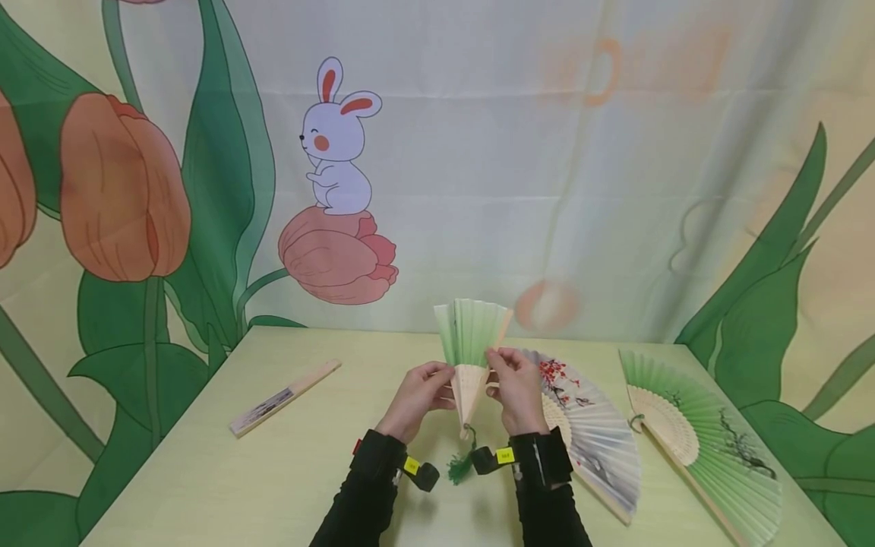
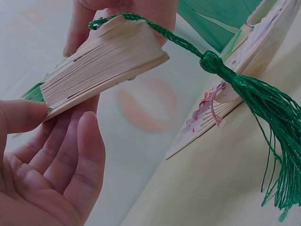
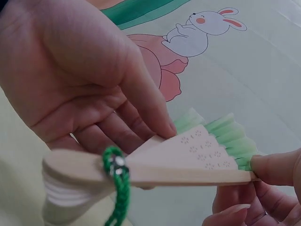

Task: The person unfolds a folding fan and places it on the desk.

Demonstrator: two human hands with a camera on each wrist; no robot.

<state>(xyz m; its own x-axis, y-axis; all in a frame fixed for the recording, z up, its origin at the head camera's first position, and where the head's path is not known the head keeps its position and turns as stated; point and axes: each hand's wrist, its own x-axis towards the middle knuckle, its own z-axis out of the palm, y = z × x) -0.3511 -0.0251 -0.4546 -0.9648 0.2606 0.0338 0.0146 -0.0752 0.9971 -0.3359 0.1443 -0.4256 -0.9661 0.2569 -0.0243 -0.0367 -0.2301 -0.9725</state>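
Observation:
A partly spread green folding fan (image 1: 473, 334) is held upright above the table between both hands. My left hand (image 1: 419, 395) pinches its left edge where the green leaf meets the pale wooden ribs (image 2: 108, 61). On the opposite edge, my right hand (image 1: 517, 387) pinches the outer rib between thumb and fingers. In the right wrist view the ribs show small cut-out flower patterns (image 3: 204, 150). From the pivot at the bottom hangs a green tassel (image 2: 268, 113) on a braided cord.
A fully spread white fan with red blossoms (image 1: 588, 425) lies right of my hands, partly behind the right arm. Beyond it lies a spread green fan (image 1: 734, 448). A folded fan (image 1: 285, 397) rests at the left. A printed curtain (image 1: 478, 167) hangs behind the table (image 1: 205, 486).

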